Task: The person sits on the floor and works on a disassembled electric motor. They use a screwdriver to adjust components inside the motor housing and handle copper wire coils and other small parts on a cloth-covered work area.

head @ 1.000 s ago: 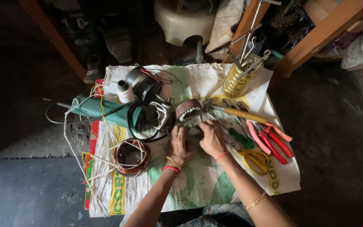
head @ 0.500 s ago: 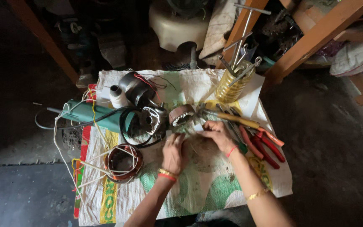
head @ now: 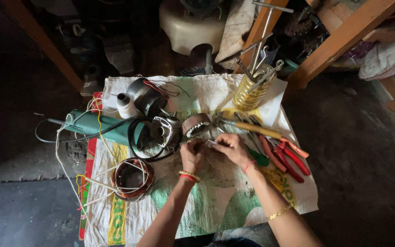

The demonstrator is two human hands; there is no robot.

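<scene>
From the head camera, a white woven sack (head: 216,201) printed in green and yellow lies spread on a dark, dusty floor (head: 362,151), with slanting wooden beams (head: 344,39) and a pale plastic housing (head: 188,27) at the far side. Near the sack's middle the left hand (head: 192,155) and right hand (head: 229,147) meet, fingers pressed together pinching a small pale strip (head: 210,143) between them, just near a brown stator (head: 195,124). A green angle grinder (head: 101,127) and a copper coil (head: 132,178) lie left, red-handled pliers (head: 289,158) right.
</scene>
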